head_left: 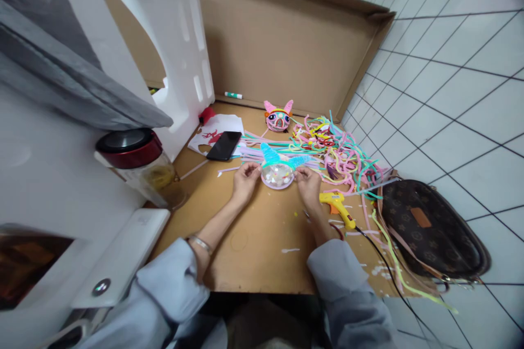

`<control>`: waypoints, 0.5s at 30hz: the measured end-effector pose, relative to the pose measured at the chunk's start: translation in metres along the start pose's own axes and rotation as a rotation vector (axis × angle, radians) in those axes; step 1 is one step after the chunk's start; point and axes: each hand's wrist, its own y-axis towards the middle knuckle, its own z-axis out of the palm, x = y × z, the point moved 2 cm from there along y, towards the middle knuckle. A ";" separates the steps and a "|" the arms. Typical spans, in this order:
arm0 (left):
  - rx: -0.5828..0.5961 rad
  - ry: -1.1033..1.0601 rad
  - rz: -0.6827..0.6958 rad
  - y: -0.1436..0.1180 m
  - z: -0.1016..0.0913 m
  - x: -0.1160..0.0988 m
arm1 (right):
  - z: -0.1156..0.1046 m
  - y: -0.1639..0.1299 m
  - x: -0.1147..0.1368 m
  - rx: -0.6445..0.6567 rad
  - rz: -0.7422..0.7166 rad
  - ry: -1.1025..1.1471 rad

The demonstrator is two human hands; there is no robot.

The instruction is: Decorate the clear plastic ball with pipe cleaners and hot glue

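Between my two hands, over the front part of the table, is a blue-eared pipe-cleaner craft (278, 174). It has a round clear body with small coloured bits in it, a turquoise band on top and a pale lilac rim below. My left hand (245, 181) pinches its left edge, thumb and fingers pressed together. On the opposite side, my right hand (309, 185) is closed at its right edge, just under the right blue ear. A similar pink-eared craft (278, 118) with two eyes stands behind it.
A heap of coloured pipe cleaners (339, 152) covers the back right. A yellow glue gun (338, 207) with a black cord lies beside my right hand. Around lie a phone (224, 145), a marker (233, 95), a jar with a red lid (143, 169) and a brown bag (434, 229).
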 end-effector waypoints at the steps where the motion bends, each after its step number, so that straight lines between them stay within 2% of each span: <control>1: 0.006 0.067 0.041 0.000 -0.001 -0.001 | 0.000 0.000 0.000 0.005 -0.003 0.001; 7: 0.041 0.423 0.312 -0.004 -0.004 -0.009 | 0.001 -0.001 0.000 -0.013 -0.015 -0.025; 15: 0.105 0.556 0.463 -0.004 -0.006 -0.009 | 0.003 -0.003 0.004 -0.021 -0.033 -0.073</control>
